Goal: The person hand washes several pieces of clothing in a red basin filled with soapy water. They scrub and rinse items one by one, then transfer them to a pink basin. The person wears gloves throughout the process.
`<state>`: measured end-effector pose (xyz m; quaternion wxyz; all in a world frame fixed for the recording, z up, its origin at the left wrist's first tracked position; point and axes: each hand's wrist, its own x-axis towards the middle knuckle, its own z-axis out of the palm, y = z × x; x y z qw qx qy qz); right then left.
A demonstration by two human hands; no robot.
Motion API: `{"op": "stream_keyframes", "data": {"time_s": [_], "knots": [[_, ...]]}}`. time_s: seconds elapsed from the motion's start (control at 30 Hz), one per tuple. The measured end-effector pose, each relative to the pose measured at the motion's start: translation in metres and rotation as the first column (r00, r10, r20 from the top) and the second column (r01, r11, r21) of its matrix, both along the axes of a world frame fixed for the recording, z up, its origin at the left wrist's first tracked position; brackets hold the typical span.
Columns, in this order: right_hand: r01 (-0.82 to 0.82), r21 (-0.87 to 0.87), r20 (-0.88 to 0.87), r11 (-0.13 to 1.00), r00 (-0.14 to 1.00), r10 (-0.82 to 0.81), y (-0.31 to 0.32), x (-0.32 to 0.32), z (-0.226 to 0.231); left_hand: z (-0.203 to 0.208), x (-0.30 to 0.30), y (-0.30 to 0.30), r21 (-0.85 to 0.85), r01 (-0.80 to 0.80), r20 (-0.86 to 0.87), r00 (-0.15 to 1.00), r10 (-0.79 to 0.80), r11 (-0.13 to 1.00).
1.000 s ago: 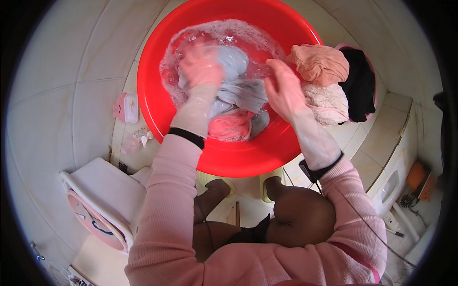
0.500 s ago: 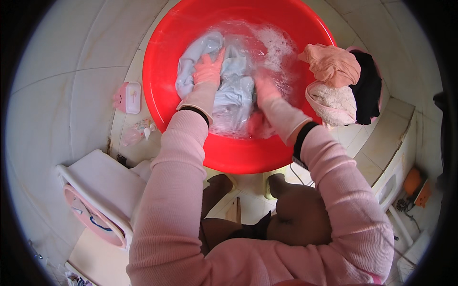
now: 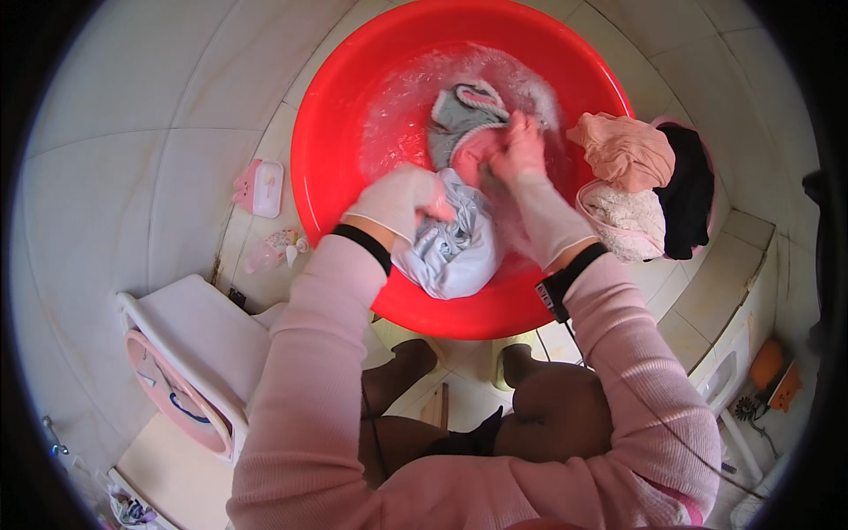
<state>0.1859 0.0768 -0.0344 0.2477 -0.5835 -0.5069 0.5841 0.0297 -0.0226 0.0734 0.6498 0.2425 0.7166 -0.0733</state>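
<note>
Tiled floor, red basin (image 3: pixel 336 106): pale garment (image 3: pixel 455 252) (bunched) lies lengthwise toward person.

Left hand (image 3: pixel 399 200) and right hand (image 3: pixel 515 150) both clenched, forearms reaching forward.

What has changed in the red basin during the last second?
The left hand has drawn back to the near rim, gripping the pale blue-grey garment. The right hand now holds a pink cloth in the suds. The red basin and the clothes pile beside it stayed as they were.
</note>
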Motion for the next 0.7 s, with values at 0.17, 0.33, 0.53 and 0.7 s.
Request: {"op": "stream_keyframes", "data": {"time_s": [0.17,0.33,0.53,0.7], "knots": [[-0.796,-0.291,0.734,0.531,0.171,0.658,-0.046,-0.001,0.007,-0.062,-0.011,0.051,0.599,0.567,-0.68,0.733,-0.013,0.565],[-0.726,-0.35,0.654,0.592,0.263,0.709,-0.011,0.009,0.008,-0.089,-0.011,0.026,0.486,0.603,-0.727,0.681,-0.09,0.632],[-0.633,-0.063,0.51,0.771,0.644,0.57,-0.009,0.0,-0.028,-0.102,-0.015,0.016,0.45,0.518,-0.599,0.779,-0.183,0.727],[0.128,-0.3,0.074,0.945,0.991,-0.111,0.033,0.014,-0.002,-0.105,-0.069,0.013,0.436,0.131,-0.593,0.786,0.175,0.89]]}}
